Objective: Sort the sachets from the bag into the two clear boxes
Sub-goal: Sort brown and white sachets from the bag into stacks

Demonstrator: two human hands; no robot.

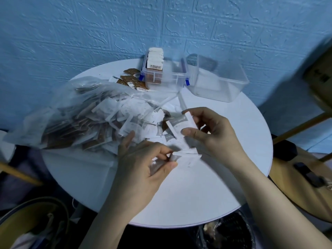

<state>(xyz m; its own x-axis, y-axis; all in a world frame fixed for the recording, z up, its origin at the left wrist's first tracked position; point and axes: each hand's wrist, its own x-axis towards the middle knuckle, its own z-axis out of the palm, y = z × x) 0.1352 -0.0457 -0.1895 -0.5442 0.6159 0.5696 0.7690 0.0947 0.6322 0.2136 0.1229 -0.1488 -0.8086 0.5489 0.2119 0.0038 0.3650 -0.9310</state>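
A single wide-angle camera worn on the person's head looks forward and steeply down over a round white table (197, 194), close enough that both forearms enter from the bottom edge. The left hand (143, 169) and right hand (212, 133) sit near mid-frame. The far rim of the table meets a blue textured wall (89, 33) filling the upper half. Straight lines bow toward the edges.

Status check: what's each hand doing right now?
Right hand holds stack of white paper sachets. Left hand pinches another white sachet. Nothing blocking clear plastic boxes.
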